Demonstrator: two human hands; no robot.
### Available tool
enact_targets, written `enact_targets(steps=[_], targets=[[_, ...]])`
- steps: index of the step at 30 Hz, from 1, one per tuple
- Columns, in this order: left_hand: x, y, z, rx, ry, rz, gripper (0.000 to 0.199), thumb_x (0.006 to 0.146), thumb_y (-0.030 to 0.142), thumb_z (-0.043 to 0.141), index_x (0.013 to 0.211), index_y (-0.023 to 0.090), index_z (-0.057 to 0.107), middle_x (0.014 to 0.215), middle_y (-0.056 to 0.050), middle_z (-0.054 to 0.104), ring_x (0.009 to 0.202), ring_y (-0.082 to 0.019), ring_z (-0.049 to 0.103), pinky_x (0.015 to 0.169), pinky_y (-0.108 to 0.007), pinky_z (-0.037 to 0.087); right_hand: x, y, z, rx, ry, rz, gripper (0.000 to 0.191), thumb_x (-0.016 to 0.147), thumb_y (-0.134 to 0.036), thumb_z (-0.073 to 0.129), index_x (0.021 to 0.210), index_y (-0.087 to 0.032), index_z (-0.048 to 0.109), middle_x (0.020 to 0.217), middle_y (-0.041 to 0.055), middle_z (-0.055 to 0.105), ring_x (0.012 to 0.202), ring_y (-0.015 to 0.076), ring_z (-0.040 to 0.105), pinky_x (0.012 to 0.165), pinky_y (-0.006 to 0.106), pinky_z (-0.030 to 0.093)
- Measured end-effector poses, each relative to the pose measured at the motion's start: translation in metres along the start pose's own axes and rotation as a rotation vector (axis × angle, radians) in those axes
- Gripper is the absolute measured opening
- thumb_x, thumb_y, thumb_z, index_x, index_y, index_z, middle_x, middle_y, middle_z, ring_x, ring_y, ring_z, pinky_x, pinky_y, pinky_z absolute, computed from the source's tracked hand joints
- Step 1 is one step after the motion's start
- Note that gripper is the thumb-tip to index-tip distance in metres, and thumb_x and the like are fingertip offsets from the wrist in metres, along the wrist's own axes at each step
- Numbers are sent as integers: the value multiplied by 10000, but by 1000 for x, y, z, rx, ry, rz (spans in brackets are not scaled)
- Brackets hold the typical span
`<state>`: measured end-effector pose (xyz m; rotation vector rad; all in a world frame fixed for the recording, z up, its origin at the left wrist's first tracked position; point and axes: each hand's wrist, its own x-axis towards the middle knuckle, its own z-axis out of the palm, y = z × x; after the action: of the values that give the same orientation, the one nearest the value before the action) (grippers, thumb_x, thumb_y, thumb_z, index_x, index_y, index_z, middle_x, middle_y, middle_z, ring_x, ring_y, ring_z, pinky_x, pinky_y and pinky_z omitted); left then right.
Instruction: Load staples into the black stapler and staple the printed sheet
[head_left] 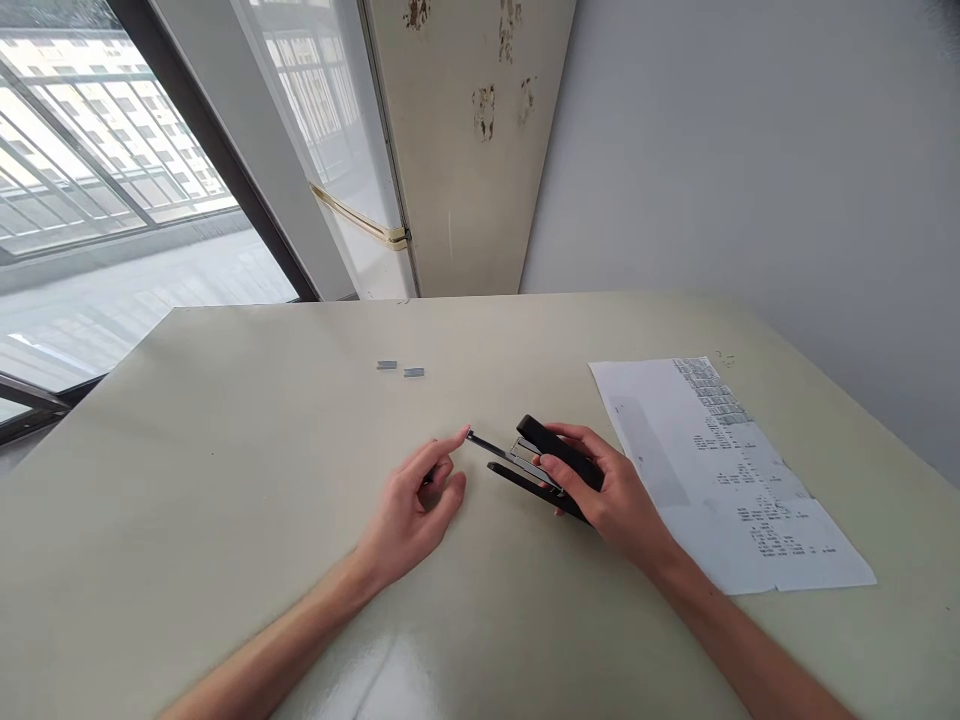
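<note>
A black stapler (559, 450) is spread apart in my right hand (611, 490), its top cover lifted off the metal staple magazine and the base hanging below. My right thumb and fingers wrap around the cover near the hinge end. The index finger of my left hand (412, 510) stretches out and touches the free tip of the magazine. My left thumb stands apart, and the other left fingers are curled; a small dark spot shows between them, too unclear to name. Beyond the hands, two short staple strips (387, 365) lie side by side on the table.
A printed sheet of paper (720, 480) lies on the pale table (225, 520) to the right, partly behind my right forearm. A grey wall (750, 150) borders the table's right side. At the back stand a stained panel (469, 200) and a window (97, 170) with railings outside.
</note>
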<state>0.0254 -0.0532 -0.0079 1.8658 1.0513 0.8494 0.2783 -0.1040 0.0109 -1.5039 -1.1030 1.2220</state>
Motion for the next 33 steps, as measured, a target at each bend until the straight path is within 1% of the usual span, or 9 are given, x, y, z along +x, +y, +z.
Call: enact_targets(steps=[4, 10, 14, 19, 24, 27, 29, 31, 33], targets=[[0, -1, 0, 32, -34, 57, 460, 1043, 235, 525, 1497, 220, 599, 808, 26, 352, 691, -125, 352, 611, -244, 313, 1, 8, 0, -28, 8, -54, 437, 950, -575, 713, 1297, -312, 675, 1160, 75, 786, 928, 286, 803, 749, 409, 676], [2, -1, -2, 45, -94, 57, 507, 1052, 256, 517, 1558, 237, 527, 798, 34, 343, 690, -128, 347, 642, -249, 336, 2, 15, 0, -144, 61, -186, 376, 978, -508, 704, 1300, -317, 679, 1163, 54, 790, 1028, 267, 774, 882, 414, 648], [5, 0, -3, 14, -21, -29, 490, 1052, 279, 498, 1538, 215, 495, 808, 36, 389, 682, -128, 374, 648, -255, 356, 2, 14, 1, -264, 146, -256, 369, 975, -501, 706, 1297, -320, 686, 1174, 44, 788, 1024, 255, 764, 897, 405, 623], [10, -1, -8, 17, 95, -103, 355, 1043, 324, 510, 1379, 210, 521, 826, 35, 426, 706, -138, 436, 663, -259, 390, 4, 16, 0, -285, 209, -285, 381, 973, -515, 702, 1297, -314, 686, 1169, 47, 788, 1008, 253, 766, 896, 406, 620], [22, -8, -24, 184, 161, -132, 329, 1024, 322, 484, 1336, 224, 521, 917, 6, 535, 732, -149, 487, 709, -271, 440, 6, 15, 1, -259, 214, -306, 381, 974, -510, 691, 1290, -297, 686, 1158, 56, 798, 1010, 258, 768, 898, 414, 623], [35, -18, -36, 360, 181, -138, 363, 986, 298, 484, 1338, 225, 534, 1041, -28, 592, 737, -158, 507, 788, -312, 485, 6, 13, 3, -254, 213, -311, 377, 972, -502, 684, 1278, -282, 687, 1126, 56, 804, 982, 254, 767, 880, 407, 622], [45, -24, -42, 448, 162, -108, 395, 978, 301, 470, 1359, 222, 534, 1094, -49, 601, 819, -183, 551, 900, -362, 497, 6, 11, 4, -252, 206, -312, 373, 972, -495, 679, 1273, -274, 689, 1125, 55, 801, 974, 250, 763, 865, 396, 620], [54, -28, -46, 496, 125, -57, 401, 983, 319, 448, 1359, 211, 537, 1080, -61, 604, 949, -221, 582, 1002, -409, 477, 5, 9, 4, -250, 202, -317, 372, 970, -489, 676, 1268, -268, 691, 1129, 56, 797, 974, 248, 757, 851, 388, 617], [61, -29, -47, 509, 94, -23, 386, 990, 342, 436, 1330, 201, 551, 1024, -58, 606, 977, -233, 587, 1013, -419, 473, 5, 9, 4, -243, 203, -321, 372, 968, -483, 673, 1268, -264, 692, 1120, 56, 797, 967, 248, 755, 840, 386, 616]])
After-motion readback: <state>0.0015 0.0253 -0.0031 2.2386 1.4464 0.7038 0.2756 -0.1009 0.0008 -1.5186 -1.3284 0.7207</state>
